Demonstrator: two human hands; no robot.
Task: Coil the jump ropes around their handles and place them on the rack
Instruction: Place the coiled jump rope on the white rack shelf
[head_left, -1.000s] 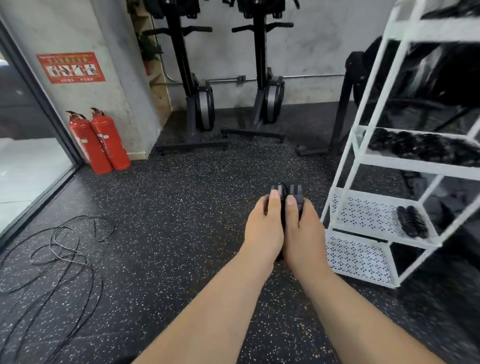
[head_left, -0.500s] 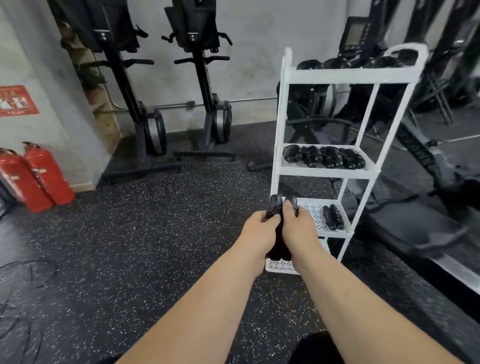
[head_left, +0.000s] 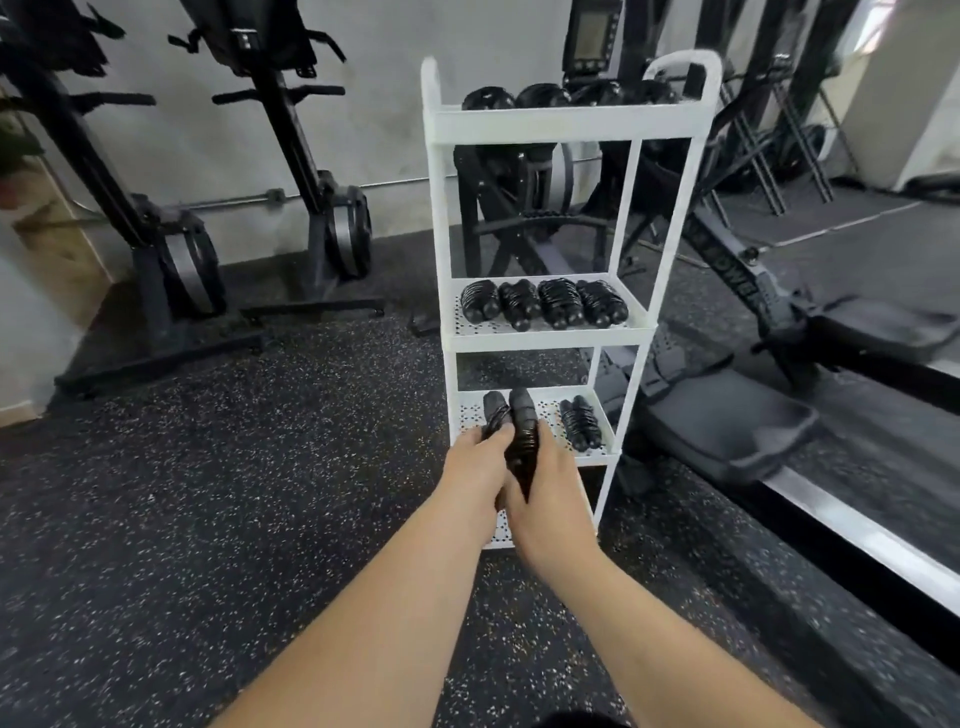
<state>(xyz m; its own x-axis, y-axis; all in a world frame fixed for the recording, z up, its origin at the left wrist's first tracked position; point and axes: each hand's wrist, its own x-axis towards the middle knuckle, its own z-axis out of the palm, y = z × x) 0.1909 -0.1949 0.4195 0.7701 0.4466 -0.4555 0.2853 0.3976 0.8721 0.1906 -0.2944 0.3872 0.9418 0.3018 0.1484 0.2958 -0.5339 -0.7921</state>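
Observation:
A black jump rope (head_left: 519, 434), coiled around its two handles, is held upright in both hands. My left hand (head_left: 475, 470) and my right hand (head_left: 550, 480) grip it side by side, in front of the white rack's (head_left: 566, 124) third shelf. That shelf carries one coiled rope (head_left: 581, 423) on its right side. The shelf above holds several coiled ropes (head_left: 545, 304) in a row. More dark bundles lie on the top shelf (head_left: 519, 98).
Two black exercise machines (head_left: 322, 208) stand upright against the grey wall on the left. Behind and right of the rack lies another black machine (head_left: 727, 415) with a seat. The floor (head_left: 208, 493) is black speckled rubber.
My view has swung right and closer to the rack; the fire extinguishers and loose rope on the floor have left the view. Both hands still hold the coiled rope, now before the third shelf.

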